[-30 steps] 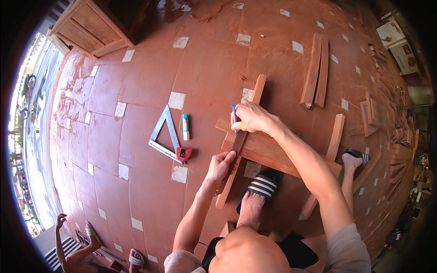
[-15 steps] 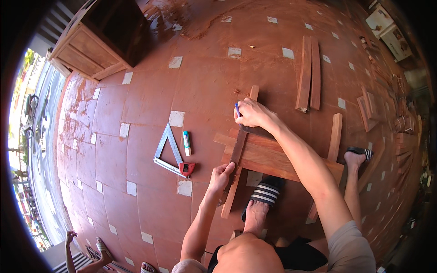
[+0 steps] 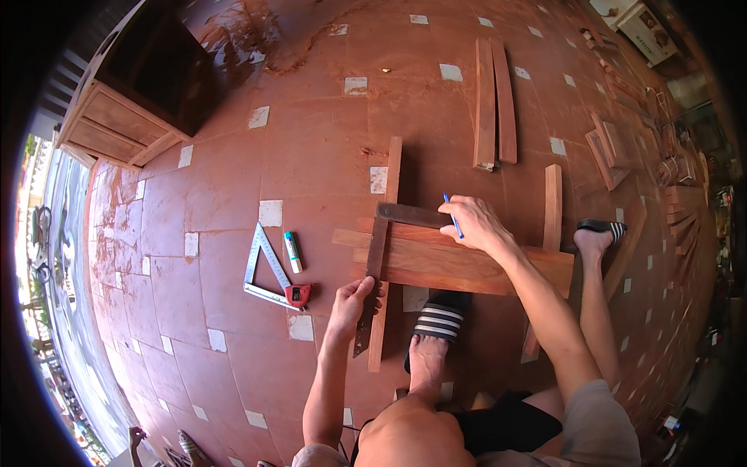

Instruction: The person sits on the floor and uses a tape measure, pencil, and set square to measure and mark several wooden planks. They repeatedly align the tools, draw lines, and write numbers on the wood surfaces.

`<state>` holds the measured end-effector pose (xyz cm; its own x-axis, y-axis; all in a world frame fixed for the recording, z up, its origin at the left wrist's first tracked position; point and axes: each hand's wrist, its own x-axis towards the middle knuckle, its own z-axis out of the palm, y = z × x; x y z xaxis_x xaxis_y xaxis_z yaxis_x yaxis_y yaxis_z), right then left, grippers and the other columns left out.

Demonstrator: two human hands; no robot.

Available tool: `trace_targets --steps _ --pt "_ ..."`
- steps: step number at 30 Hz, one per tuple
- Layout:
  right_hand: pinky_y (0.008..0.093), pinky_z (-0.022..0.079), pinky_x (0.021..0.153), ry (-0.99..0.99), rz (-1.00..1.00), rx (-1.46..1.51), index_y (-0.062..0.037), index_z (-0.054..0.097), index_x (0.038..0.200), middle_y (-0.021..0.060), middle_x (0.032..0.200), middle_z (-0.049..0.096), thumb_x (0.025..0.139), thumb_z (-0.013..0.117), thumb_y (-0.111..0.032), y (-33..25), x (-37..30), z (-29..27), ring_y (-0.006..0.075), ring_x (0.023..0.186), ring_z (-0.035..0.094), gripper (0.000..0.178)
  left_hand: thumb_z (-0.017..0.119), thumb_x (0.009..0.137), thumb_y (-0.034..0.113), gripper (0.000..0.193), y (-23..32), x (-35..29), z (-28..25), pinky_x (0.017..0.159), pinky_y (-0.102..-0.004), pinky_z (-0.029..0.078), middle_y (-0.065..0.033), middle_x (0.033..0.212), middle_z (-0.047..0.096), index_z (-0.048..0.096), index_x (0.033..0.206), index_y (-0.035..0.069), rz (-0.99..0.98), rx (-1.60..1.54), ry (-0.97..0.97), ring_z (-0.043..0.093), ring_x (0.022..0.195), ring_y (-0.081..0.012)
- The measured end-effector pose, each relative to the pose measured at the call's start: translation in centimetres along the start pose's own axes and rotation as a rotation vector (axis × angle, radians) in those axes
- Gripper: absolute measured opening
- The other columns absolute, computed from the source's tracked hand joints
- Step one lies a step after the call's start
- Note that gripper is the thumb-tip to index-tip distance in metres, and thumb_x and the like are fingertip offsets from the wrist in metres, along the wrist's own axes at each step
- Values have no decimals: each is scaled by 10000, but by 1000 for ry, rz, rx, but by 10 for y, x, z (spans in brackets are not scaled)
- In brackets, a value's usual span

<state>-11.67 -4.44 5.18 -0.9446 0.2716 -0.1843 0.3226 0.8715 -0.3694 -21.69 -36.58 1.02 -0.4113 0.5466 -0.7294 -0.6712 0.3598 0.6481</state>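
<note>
My left hand pinches the long blade of a dark metal carpenter's square. The square lies over the left end of some reddish-brown wooden boards, its short arm pointing right along their far side. In my right hand, fingers closed, is a blue pen, held beside the end of that short arm. The boards rest across two wooden strips, one on the left and one on the right. My right fingers and wrist cover part of the boards' far edge.
Left of the boards lie a silver triangular square, a glue-stick-like tube and a red tape measure. Two long boards lie farther off. A wooden cabinet stands far left. My sandalled foot is close to the boards.
My right hand with the pen has moved right and nearer, from the square's corner to the end of its short arm. My left hand keeps hold of the blade. The whole view has shifted.
</note>
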Motion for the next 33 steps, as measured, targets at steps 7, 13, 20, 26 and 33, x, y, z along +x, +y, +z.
trace_targets --steps 7,13,20,26,33 --pt "478 561 899 463 211 54 -1 738 1136 228 1081 730 831 843 -232 84 9 17 420 1036 700 397 595 1081 374 428 44 -34 -87 655 -268 546 -74 931 757 732 1133 -28 287 61 401 708 765 -138" --pt "493 580 817 429 568 37 31 743 926 244 882 740 807 852 -269 146 3 38 436 889 727 340 753 953 307 373 19 -13 -119 805 -378 580 -124 1056 736 739 1184 15 424 741 698 737 899 -262" --pt "519 584 867 311 772 -88 3 728 1015 248 1100 726 851 830 -280 158 5 76 432 1036 712 342 832 776 275 534 -40 7 -104 1063 -481 448 -132 1307 630 701 1266 111 370 1393 738 556 1255 -347" --pt "505 553 963 402 809 85 -27 723 1130 239 1149 708 900 785 -258 143 3 66 426 1114 677 332 761 777 175 407 -40 10 -121 1071 -494 417 -134 1230 656 725 1174 92 403 1303 711 579 1187 -346" --pt "370 589 777 632 15 680 -15 713 1181 149 914 768 1000 633 -73 26 -73 38 248 868 765 207 663 843 181 341 21 -41 -31 878 -465 539 -183 1051 696 723 1140 26 621 959 473 682 972 -379"
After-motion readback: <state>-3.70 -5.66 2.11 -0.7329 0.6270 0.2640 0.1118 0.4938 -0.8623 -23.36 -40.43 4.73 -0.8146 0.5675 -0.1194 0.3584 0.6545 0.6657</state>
